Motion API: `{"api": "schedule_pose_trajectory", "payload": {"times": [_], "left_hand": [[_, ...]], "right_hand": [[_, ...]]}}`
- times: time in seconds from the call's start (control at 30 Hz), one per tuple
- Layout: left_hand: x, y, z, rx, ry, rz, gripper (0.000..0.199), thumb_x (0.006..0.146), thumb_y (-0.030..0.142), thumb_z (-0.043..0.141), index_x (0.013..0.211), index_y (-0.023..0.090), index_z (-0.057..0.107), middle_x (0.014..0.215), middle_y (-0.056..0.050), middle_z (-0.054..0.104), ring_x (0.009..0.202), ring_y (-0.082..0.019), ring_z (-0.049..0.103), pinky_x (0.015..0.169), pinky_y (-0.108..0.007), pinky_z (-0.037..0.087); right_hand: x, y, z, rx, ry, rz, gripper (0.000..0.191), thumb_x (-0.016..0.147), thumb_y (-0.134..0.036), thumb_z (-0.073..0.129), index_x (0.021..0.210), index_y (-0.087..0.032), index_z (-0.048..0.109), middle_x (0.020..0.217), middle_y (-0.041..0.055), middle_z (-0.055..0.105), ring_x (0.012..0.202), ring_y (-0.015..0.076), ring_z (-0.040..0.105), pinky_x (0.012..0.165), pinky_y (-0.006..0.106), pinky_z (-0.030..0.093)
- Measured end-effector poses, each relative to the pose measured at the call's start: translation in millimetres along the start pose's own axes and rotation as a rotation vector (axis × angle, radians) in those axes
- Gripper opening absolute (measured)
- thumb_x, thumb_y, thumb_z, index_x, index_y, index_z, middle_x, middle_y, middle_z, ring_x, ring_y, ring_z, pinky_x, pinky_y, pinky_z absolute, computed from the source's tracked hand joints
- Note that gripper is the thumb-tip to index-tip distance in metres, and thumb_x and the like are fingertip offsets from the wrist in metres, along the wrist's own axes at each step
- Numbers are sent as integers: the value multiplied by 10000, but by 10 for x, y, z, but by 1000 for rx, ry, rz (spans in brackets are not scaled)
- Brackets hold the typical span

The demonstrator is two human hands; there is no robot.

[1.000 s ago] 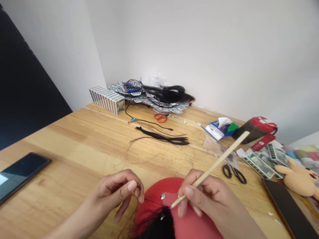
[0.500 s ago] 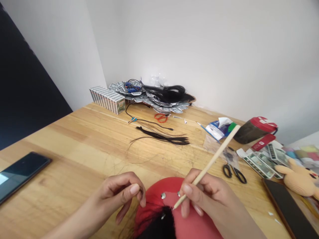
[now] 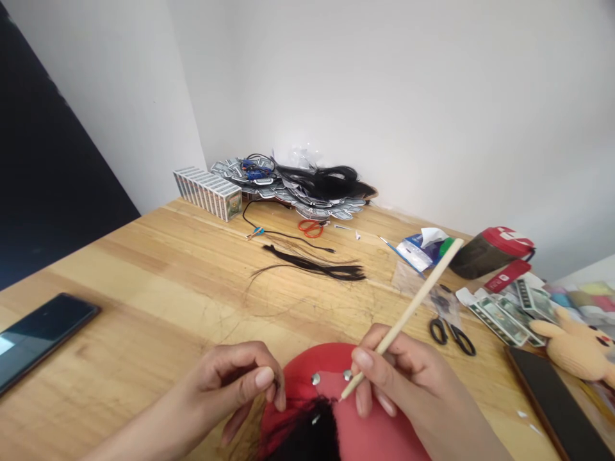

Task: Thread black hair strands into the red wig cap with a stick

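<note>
A red rounded form (image 3: 327, 353) sits at the table's front edge, with pinkish material (image 3: 379, 422) over part of it and silver pins (image 3: 316, 379) in its top. Black hair (image 3: 307, 432) covers its near left side. My right hand (image 3: 394, 378) holds a thin tool with a pale wooden handle (image 3: 413, 307) like a pen; its fine tip points down at the pink material beside the hair's edge. To the left, my left hand (image 3: 240, 378) is closed in a pinch on thin dark hair strands, partly hidden by the fingers.
Loose black hair (image 3: 312, 262) lies mid-table. Behind are orange-handled scissors (image 3: 311, 228), a cable, a row of small boxes (image 3: 209, 192) and a heap of cards with hair. Black scissors (image 3: 451, 333), packets, a plush toy (image 3: 579, 349) and a dark phone-like slab (image 3: 557, 403) lie right; a phone (image 3: 45, 333) left.
The tool's tip has shifted slightly right and up, away from the hair's edge, with my right hand. My left hand has moved a little right and down.
</note>
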State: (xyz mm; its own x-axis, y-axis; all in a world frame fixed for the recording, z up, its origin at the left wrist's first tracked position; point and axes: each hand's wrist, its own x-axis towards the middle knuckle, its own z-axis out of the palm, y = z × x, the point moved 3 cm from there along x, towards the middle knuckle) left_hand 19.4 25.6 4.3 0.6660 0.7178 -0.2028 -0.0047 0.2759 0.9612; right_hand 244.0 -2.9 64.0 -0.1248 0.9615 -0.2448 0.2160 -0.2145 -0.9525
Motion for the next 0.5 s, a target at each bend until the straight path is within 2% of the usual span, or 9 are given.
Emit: {"api": "schedule_pose_trajectory", "payload": {"times": [0.17, 0.37, 0.43, 0.5], "left_hand": [[-7, 41, -8, 53, 17, -18, 426, 928, 560, 603, 839, 157, 709, 824, -51, 689, 458, -44, 400, 419, -157, 324], [31, 26, -23, 42, 18, -28, 449, 912, 584, 609, 844, 153, 714, 838, -61, 694, 441, -44, 390, 404, -169, 293], [38, 29, -36, 28, 59, -35, 454, 894, 594, 628, 843, 154, 723, 817, -48, 678, 413, -32, 374, 394, -176, 252], [24, 42, -68, 14, 146, -62, 459, 883, 603, 637, 850, 156, 733, 691, -4, 610, 399, -28, 331, 406, -179, 212]], "right_hand": [[-5, -15, -10, -9, 33, -45, 489, 903, -613, 624, 641, -205, 564, 571, -1, 640, 515, 128, 508, 546, 241, 409], [-6, -19, -26, 13, 49, -102, 428, 936, -521, 638, 657, -197, 645, 613, -2, 658, 526, 123, 524, 586, 236, 442], [-6, -21, -28, 34, 43, -110, 423, 928, -526, 650, 664, -195, 655, 624, 0, 671, 522, 119, 524, 574, 229, 440], [-2, -20, -30, 47, 35, -113, 434, 918, -541, 657, 661, -192, 659, 629, 4, 675, 522, 117, 525, 569, 227, 441]]}}
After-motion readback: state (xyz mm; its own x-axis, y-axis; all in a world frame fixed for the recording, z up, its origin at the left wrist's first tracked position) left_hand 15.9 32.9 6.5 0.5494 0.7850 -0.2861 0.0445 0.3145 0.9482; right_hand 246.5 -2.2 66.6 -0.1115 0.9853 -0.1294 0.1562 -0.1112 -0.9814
